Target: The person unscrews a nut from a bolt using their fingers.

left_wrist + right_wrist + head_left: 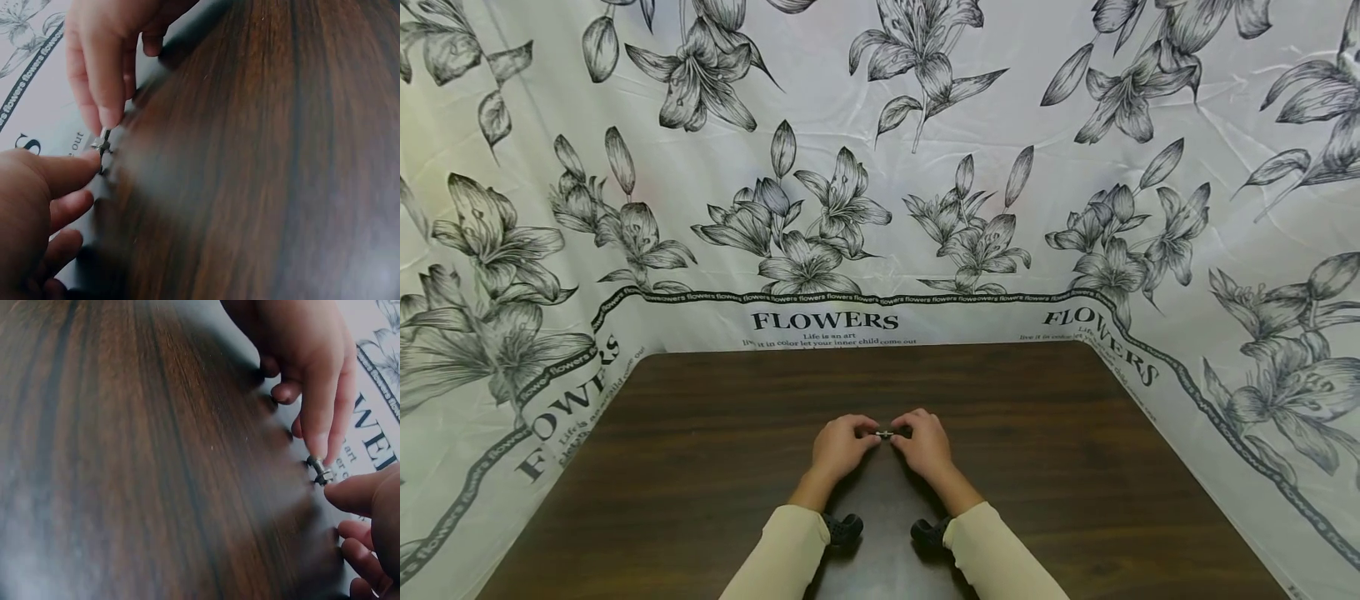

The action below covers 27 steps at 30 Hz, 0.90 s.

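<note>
A small silvery metal fitting, much like a bolt with a nut on it, is held between both hands above the dark wooden table. My left hand pinches one end between thumb and forefinger. From the other side my right hand pinches the opposite end in the same way. In the left wrist view the fitting shows short projections at its middle. The right wrist view shows the metal piece with a wider collar close to the right thumb. Fingertips hide both its ends.
A black wrist-worn device sits at the left cuff, and another black device at the right cuff. White cloth printed with flowers and lettering hangs behind the table and along its sides. The table's far edge lies beyond the hands.
</note>
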Tool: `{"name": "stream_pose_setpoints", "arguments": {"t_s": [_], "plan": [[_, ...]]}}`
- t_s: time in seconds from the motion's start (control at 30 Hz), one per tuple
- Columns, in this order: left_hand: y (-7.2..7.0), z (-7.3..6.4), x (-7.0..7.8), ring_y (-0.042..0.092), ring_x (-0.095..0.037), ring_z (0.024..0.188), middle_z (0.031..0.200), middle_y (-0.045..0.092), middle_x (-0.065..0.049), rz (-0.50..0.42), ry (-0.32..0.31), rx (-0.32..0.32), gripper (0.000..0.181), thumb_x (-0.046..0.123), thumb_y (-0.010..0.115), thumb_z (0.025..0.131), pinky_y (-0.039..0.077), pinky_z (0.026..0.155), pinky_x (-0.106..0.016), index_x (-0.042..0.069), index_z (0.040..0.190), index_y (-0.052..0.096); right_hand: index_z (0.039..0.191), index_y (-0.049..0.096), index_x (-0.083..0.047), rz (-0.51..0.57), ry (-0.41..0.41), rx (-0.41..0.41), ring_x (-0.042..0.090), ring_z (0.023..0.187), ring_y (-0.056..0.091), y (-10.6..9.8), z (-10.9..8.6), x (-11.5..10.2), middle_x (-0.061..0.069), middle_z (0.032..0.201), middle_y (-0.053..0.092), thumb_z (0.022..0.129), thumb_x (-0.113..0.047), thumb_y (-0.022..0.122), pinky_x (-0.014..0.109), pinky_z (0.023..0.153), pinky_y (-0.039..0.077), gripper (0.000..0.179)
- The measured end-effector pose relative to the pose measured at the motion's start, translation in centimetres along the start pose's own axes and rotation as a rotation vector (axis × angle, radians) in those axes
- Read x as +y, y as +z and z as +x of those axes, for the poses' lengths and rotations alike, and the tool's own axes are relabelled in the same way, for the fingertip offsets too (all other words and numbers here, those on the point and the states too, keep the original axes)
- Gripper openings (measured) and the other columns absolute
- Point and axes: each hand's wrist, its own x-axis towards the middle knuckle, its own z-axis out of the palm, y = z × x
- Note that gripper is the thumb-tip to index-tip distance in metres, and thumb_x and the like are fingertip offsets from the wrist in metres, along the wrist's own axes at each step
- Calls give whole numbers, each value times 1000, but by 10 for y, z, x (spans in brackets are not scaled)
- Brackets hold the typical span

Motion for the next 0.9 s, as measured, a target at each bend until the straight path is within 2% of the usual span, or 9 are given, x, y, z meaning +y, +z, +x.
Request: {"name": "stream_pose_setpoints", "arguments": {"t_s": [0.23, 0.6, 0.7, 0.9], "plan": [[5, 6, 4, 55, -6, 64, 72, 62, 16, 98, -59, 28, 11, 30, 81, 79, 43, 57, -31, 29, 89, 76, 87, 74, -21, -65, 39, -8, 25, 96, 56, 0, 3, -6, 0, 102, 62, 81, -20, 80, 44, 76, 47, 9], [6, 8, 8, 53, -7, 62, 71, 62, 15, 90, -69, 33, 7, 30, 80, 80, 42, 57, -30, 29, 85, 75, 81, 73, -20, -56, 45, -19, 25, 94, 56, -5, 8, -8, 0, 97, 61, 81, -19, 80, 43, 75, 47, 7], [4, 6, 9, 52, -9, 64, 72, 60, 13, 49, -53, 39, 6, 28, 79, 82, 42, 59, -31, 26, 86, 75, 81, 73, -17, 26, 37, -30, 25, 90, 58, -6, 7, -7, 1, 94, 63, 82, -16, 79, 41, 74, 47, 6], [-2, -2, 8, 53, -11, 69, 75, 60, 10, -94, -8, 86, 5, 20, 78, 83, 43, 62, -31, 19, 88, 76, 85, 72, -9, 275, 48, -62, 23, 86, 61, -7, 5, -9, 4, 93, 66, 85, -11, 75, 36, 69, 50, 4]]}}
